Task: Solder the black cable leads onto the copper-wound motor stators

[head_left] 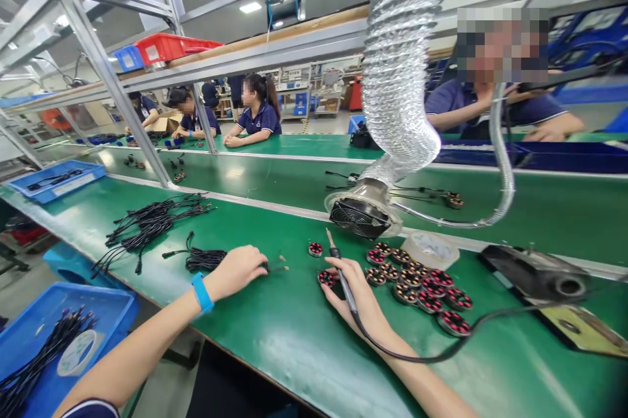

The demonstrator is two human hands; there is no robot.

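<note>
My left hand (239,272), with a blue band at the wrist, pinches the end of a black cable (209,260) whose coiled part lies on the green bench beside it. Thin, light-coloured wire ends (283,267) show just past my left fingertips. A soldering iron (346,284) rests in my right hand (360,300), its tip pointing up and away. My right thumb and fingers are also around a small round motor part (326,278) with red and black segments; whether they grip it or only touch it, I cannot tell. Another such part (315,248) lies just beyond.
Several motor parts (429,301) are grouped to the right, by a tape roll (430,250). An iron stand (549,277) sits farther right. A fume duct (400,78) hangs ahead. Black cables (147,228) lie left, near blue trays (59,180). Co-workers sit across the bench.
</note>
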